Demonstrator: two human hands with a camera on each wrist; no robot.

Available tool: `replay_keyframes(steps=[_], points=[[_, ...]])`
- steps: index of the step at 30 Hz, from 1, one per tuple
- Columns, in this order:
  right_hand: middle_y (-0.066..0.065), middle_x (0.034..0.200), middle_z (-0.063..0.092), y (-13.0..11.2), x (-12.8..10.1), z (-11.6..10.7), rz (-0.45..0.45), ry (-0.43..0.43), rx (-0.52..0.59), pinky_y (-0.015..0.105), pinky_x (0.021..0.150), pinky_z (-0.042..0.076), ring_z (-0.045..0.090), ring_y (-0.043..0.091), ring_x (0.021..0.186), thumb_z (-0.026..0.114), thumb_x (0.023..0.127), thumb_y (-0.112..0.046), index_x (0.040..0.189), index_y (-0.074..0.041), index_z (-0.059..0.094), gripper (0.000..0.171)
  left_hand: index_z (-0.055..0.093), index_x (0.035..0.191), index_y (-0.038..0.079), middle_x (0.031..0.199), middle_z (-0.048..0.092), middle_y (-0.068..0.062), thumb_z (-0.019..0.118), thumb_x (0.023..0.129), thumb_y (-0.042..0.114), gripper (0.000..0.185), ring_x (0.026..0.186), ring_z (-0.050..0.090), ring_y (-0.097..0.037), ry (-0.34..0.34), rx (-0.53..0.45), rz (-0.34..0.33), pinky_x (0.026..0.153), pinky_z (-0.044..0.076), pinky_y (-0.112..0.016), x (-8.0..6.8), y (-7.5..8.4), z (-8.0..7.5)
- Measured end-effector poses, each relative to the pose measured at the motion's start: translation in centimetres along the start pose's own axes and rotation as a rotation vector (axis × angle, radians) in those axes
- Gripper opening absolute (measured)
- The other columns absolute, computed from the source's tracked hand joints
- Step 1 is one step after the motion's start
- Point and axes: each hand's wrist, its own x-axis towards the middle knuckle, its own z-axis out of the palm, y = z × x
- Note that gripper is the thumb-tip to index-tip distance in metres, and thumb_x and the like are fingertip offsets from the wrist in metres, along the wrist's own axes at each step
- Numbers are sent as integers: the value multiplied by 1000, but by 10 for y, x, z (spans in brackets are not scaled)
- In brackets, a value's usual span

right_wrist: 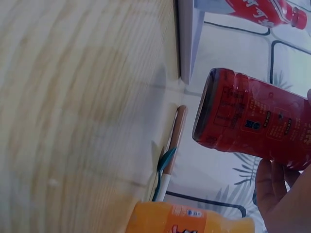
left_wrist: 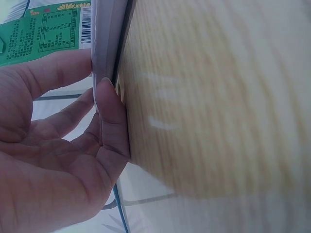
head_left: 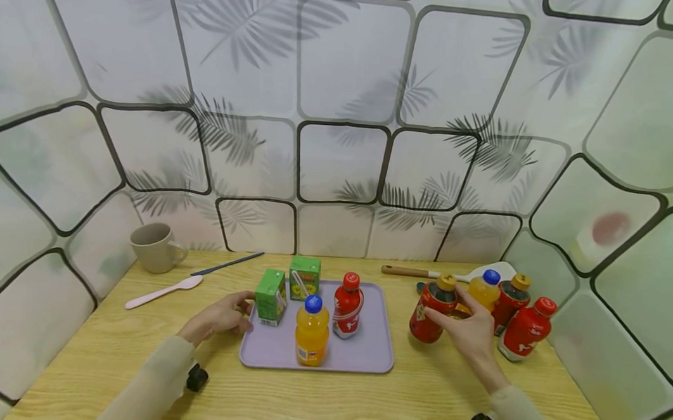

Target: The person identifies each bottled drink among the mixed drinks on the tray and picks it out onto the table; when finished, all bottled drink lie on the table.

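My left hand [head_left: 222, 318] is at the left edge of a lilac tray [head_left: 363, 357], and its thumb and fingers pinch the rim [left_wrist: 104, 43]. On the tray stand two green drink cartons [head_left: 271, 298], an orange juice bottle [head_left: 311, 339] with a blue cap and a red-capped bottle [head_left: 347, 309] with a red label. To the right of the tray, my right hand [head_left: 473, 331] grips a dark drink bottle [head_left: 429, 319] with a red label and yellow cap. In the right wrist view this bottle [right_wrist: 248, 116] is off the table, its base showing.
At the right stand another orange juice bottle [head_left: 483, 290], another yellow-capped bottle [head_left: 511, 301] and another red-capped bottle [head_left: 527, 331]. A wooden-handled spatula [head_left: 407, 271] lies behind. Further left are a grey mug [head_left: 154, 248], a pink spoon [head_left: 163, 291] and a blue utensil [head_left: 227, 264].
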Motion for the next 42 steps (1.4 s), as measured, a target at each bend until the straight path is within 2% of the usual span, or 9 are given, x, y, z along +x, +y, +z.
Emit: replay_keyframes(steps=[2,8,14,18,25,30,37,42], points=[[19,133,60,3,0,-4,4,12,-11,3,75,42,60,30,113,87,72,-30,144,-5,49,84,41,141,-2,107,50,-15,67,71,-7,74,73,51,-20,0,-2,-1,62,45,-29,0,1,0],[18,138,57,6,-3,-17,56,34,-38,2,77,37,56,32,122,86,73,-34,144,-8,49,85,42,142,0,109,50,-15,68,71,-7,76,74,51,-20,1,2,-6,63,45,-29,0,1,0],[18,141,54,10,-6,-28,113,40,-79,2,74,37,55,32,121,85,73,-40,146,-9,46,89,42,141,-1,109,51,-15,68,71,-6,76,74,52,-20,4,17,-1,63,46,-29,0,2,1],[15,144,52,13,-8,-34,138,54,-126,6,76,36,53,30,123,85,72,-43,147,-10,46,91,42,141,-1,109,51,-16,68,71,-6,76,73,52,-20,-1,12,-4,62,46,-29,0,2,1],[15,138,57,21,-9,-42,144,93,-154,9,75,38,54,25,116,86,71,-41,146,-12,48,89,41,141,-2,107,50,-15,67,71,-7,75,70,50,-19,-13,-1,6,60,44,-28,0,3,1],[14,138,57,27,-9,-47,159,115,-144,7,73,39,54,22,112,86,71,-40,146,-14,48,88,42,140,-1,106,49,-15,67,70,-7,74,69,49,-18,-16,-10,7,59,44,-27,0,2,2],[13,138,57,33,-8,-52,179,132,-151,4,71,38,54,22,115,87,70,-41,145,-17,49,88,42,140,-2,106,49,-15,66,70,-8,74,72,50,-19,-10,-2,5,61,44,-28,1,1,2],[13,137,58,36,-7,-55,210,140,-152,6,68,39,52,9,97,86,70,-42,147,-17,47,90,43,140,-1,106,49,-14,66,71,-7,73,74,51,-19,-3,-3,2,62,45,-28,-1,1,1]])
